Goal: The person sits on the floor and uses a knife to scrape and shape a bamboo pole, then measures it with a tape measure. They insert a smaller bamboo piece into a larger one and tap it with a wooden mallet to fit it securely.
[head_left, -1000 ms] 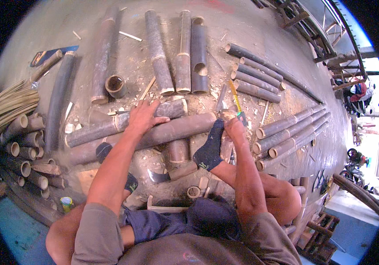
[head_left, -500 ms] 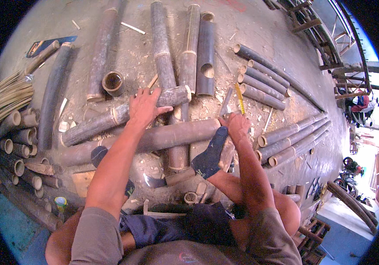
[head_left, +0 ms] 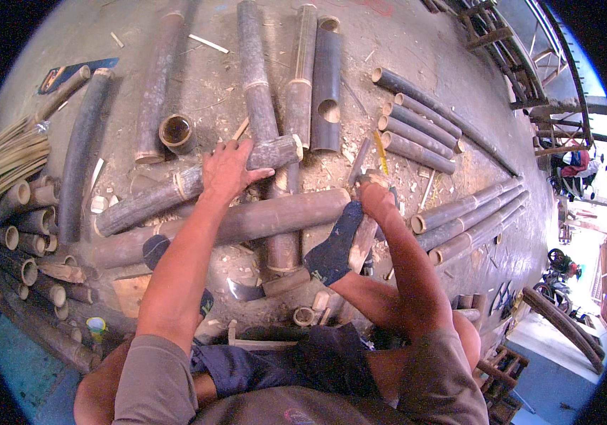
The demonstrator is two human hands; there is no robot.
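My left hand [head_left: 227,170] lies over a grey-brown bamboo pole [head_left: 155,196], its fingers curled over the far side and its thumb out to the right. That pole slants across a thicker brown bamboo pole [head_left: 275,214] and other lengths beneath. My right hand [head_left: 376,198] is closed around the upper part of a brown wooden piece [head_left: 364,237], just right of the thick pole's end; its full shape is hidden. My foot in a dark sock [head_left: 335,244] rests against that end. A curved metal blade with a brown handle [head_left: 286,283] lies nearer me.
Bamboo lengths [head_left: 424,131] lie in groups at the right, and cut tubes [head_left: 31,244] are stacked at the left. A yellow measuring tape [head_left: 381,152] lies beyond my right hand. A saw [head_left: 70,74] rests at the far left. Wood chips litter the floor.
My right hand has turned and drawn slightly back, its fingers now wrapped around the wooden piece. My left hand stays on the same bamboo pole. The whole view has shifted a little.
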